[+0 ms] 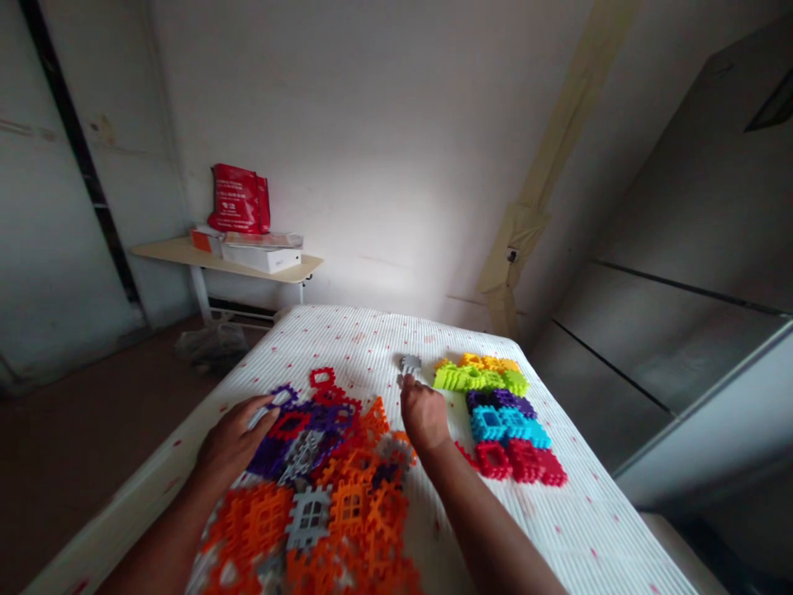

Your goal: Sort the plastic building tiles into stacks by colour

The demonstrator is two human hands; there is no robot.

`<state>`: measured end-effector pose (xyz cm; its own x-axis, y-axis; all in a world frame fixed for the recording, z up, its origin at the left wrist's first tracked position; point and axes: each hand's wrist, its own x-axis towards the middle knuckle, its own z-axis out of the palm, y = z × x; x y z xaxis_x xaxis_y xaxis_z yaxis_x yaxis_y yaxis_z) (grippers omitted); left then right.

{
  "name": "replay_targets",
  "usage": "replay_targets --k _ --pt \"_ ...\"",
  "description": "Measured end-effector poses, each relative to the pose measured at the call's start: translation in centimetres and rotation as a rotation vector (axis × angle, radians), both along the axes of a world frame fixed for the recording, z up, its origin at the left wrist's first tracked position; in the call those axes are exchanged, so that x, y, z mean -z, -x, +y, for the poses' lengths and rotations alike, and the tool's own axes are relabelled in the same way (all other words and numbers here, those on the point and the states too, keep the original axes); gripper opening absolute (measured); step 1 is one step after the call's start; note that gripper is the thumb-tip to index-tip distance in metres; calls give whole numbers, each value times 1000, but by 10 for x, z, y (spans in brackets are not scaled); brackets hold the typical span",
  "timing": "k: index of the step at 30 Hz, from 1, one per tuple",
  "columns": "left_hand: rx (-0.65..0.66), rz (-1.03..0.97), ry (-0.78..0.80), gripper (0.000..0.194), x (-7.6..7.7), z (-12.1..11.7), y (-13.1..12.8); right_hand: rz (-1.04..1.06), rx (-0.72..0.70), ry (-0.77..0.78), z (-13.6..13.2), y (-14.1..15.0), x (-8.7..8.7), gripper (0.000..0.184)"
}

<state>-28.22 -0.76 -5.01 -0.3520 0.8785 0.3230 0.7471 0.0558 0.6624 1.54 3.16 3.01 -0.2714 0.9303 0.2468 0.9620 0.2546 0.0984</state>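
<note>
At the left edge of a loose pile of interlocking plastic pieces is my left hand (239, 431). Its thumb and fingers are apart, with the tips close to a purple square piece (283, 397); I cannot tell if they touch it. My right hand (426, 413) reaches over the middle of the bed, fingers closed at a grey notched building piece (410, 363) on the sheet. In the pile, red, purple and orange pieces (350, 500) lie mixed with grey ones, such as a grey window-shaped piece (308, 516).
Right of my right hand stand rows of sorted pieces: yellow (489, 362), lime green (477, 378), purple (501, 402), light blue (509, 423) and red (524, 460). Beyond the bed (347, 330), a side table (167, 250) bears boxes and a red bag (240, 200). A cabinet (681, 240) stands at right.
</note>
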Motion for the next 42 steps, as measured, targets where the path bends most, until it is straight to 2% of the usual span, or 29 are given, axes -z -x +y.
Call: replay_targets --k 4,10,15,19,22,27,36,42 --pt "10 -31 50 48 -2 0 -1 0 90 22 24 -7 4 26" --pt "7 -16 52 48 -1 0 0 37 24 97 31 -6 26 18" --pt "-7 -21 47 47 -3 -3 -2 99 27 135 37 -28 22 22" --pt "12 -19 68 48 -6 -3 -2 142 -79 168 42 -43 21 33" --pt "8 -17 69 47 -6 -3 -2 154 -125 178 42 -41 28 32" --pt "24 -22 112 55 -7 -2 -2 163 -86 140 44 -29 39 19" --pt "12 -34 77 50 -10 -4 -4 141 -21 95 59 -28 45 13" --pt "1 -39 61 47 -5 -4 -3 116 -18 95 63 -26 45 15"
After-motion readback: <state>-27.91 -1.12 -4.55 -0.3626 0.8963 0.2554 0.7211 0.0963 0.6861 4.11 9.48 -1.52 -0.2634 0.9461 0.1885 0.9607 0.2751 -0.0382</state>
